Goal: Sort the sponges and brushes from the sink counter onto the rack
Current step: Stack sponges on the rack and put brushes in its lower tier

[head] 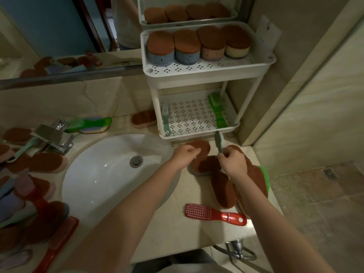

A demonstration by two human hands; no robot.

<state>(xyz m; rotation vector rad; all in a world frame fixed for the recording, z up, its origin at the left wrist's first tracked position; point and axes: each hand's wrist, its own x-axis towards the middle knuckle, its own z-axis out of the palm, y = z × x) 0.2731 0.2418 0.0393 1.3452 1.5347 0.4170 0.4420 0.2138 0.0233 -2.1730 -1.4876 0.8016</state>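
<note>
Right hand (234, 162) pinches the grey-green brush (218, 141) — it may snag the rack rim (189, 136) at 12 o'clock; left hand (185, 156) curled, seemingly empty.

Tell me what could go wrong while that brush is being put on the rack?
The right hand holds the teal brush only by its handle end; it might slip and drop onto the sponges beneath.
The brush head is close to the lower shelf rim and may catch on it.
The right forearm lies over sponges near the edge of the counter; a sweep could push them off.
</note>
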